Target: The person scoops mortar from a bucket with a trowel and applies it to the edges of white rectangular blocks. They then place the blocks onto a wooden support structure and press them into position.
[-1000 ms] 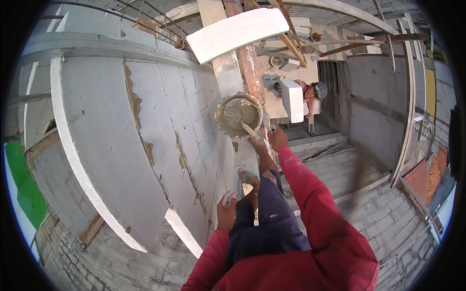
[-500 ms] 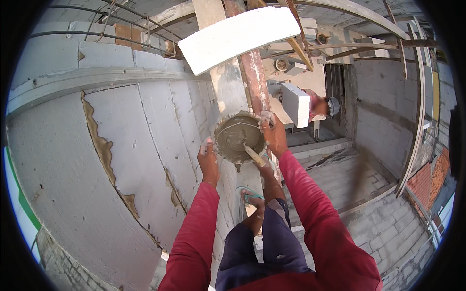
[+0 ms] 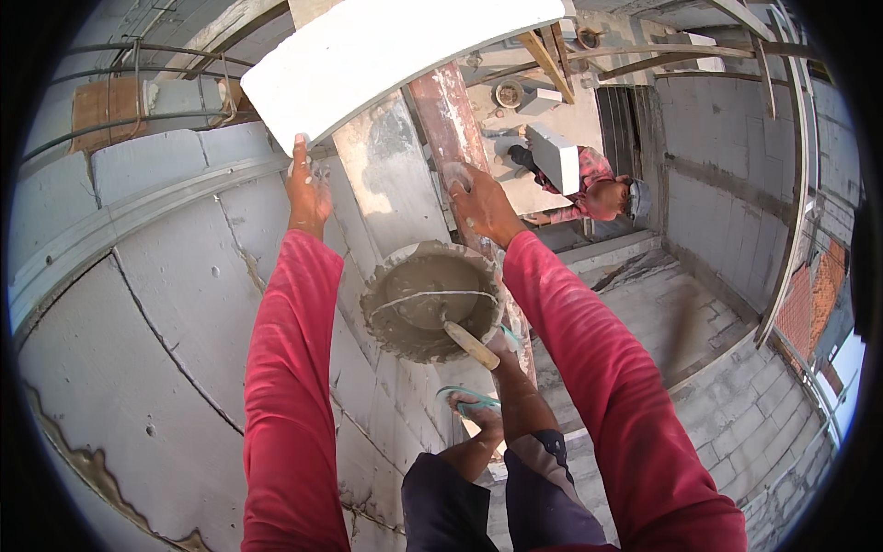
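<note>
A long white lightweight concrete block [image 3: 395, 55] lies across the planks ahead of me. My left hand [image 3: 310, 195] is at its near left corner, the index finger raised against the edge and the other fingers loosely bent. My right hand [image 3: 483, 204] reaches over the red-stained beam [image 3: 452, 110], short of the block, with bent fingers apart and no object visible in them. Below and between my forearms is a mortar-caked bucket [image 3: 391, 339] of wet grey mortar [image 3: 428, 281]. Its wire handle crosses the top, and a trowel's wooden handle [image 3: 471, 345] sticks out toward me.
A block wall [image 3: 184, 304] runs along my left, with steel rebar [image 3: 138, 87] above it. My sandalled foot [image 3: 474, 405] is below the bucket. Lower down at right, a co-worker [image 3: 598, 189] in a cap is beside another white block [image 3: 555, 158].
Both hands have left the bucket's rim and moved forward, the left reaching the block's corner. The view has shifted, so the block and bucket look larger. The co-worker has shifted too.
</note>
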Tool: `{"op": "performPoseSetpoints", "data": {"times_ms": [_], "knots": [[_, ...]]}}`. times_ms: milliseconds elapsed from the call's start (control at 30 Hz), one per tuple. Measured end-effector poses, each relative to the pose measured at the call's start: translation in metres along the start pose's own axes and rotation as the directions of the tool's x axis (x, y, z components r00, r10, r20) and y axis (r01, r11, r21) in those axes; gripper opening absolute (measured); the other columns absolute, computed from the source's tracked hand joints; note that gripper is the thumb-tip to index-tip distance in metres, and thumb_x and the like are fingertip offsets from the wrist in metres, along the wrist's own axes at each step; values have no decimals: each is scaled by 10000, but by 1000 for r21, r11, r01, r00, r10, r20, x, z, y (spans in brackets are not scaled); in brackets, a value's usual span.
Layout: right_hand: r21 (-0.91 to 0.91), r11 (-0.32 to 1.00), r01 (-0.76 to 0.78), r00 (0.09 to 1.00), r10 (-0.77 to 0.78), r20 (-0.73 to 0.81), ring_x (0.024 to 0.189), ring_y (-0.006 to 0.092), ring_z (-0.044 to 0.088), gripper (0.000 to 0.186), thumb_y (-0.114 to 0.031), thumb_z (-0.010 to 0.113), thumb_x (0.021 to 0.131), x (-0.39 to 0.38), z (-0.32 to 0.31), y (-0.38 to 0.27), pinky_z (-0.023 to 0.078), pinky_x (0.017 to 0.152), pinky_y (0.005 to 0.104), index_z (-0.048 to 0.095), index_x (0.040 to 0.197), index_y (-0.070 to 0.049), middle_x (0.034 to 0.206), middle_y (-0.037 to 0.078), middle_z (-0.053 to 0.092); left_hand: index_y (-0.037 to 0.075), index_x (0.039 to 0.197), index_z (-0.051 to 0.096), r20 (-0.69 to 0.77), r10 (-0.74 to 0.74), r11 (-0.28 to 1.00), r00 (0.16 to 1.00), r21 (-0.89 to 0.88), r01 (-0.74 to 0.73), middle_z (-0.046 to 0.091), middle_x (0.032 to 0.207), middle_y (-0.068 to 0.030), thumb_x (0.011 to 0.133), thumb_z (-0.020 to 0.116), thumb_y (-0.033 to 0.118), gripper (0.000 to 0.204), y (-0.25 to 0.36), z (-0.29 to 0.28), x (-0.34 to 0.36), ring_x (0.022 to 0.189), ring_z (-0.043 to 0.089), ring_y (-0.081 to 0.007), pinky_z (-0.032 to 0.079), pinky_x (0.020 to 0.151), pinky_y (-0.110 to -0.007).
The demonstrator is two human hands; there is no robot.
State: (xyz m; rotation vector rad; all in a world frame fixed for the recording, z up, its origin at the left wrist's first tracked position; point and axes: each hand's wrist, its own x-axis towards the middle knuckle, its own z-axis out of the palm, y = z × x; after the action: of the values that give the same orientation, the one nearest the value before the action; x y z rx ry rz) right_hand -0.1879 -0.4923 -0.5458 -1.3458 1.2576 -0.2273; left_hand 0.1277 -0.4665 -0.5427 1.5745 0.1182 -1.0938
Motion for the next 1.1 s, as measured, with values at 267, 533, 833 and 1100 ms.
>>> {"op": "performPoseSetpoints", "data": {"times_ms": [267, 533, 833, 1100], "knots": [[425, 889, -171, 981, 194, -10, 958, 161, 635, 323, -244, 616, 1053, 13, -5, 1, 551, 827, 332, 637, 1299, -36, 1097, 69, 683, 36, 1603, 347, 116, 170, 985, 979, -18, -169, 397, 1601, -67, 944, 745, 537, 920, 8, 23, 15, 1476, 328, -237, 307, 1194, -426], [627, 775, -76, 977, 182, -106, 1502, 377, 402, 1085, -687, 603, 967, 118, 24, -80, 340, 1225, 452, 264, 1576, 144, 1599, 327, 388, 37, 1566, 435, 141, 161, 974, 977, 135, -180, 447, 1601, -59, 1001, 688, 455, 747, 45, 46, -36, 1415, 459, -202, 447, 1107, -414], [955, 298, 4, 997, 78, -28, 1367, 333, 511, 659, -510, 577, 1061, 110, 23, -139, 437, 1145, 588, 420, 1537, -83, 1485, 166, 519, -46, 1188, 648, 222, 336, 893, 915, 235, -385, 690, 1091, -99, 856, 822, 293, 506, 83, 87, -124, 937, 642, -154, 503, 806, -328], [987, 104, -121, 956, 281, 88, 1299, 326, 584, 538, -457, 549, 1089, -28, -2, -193, 490, 1114, 566, 467, 1489, -107, 1427, 149, 569, -103, 1257, 440, 20, 301, 925, 953, 235, -297, 572, 1238, -185, 829, 828, 216, 660, 130, 101, -277, 1041, 565, -193, 476, 941, -349]]}}
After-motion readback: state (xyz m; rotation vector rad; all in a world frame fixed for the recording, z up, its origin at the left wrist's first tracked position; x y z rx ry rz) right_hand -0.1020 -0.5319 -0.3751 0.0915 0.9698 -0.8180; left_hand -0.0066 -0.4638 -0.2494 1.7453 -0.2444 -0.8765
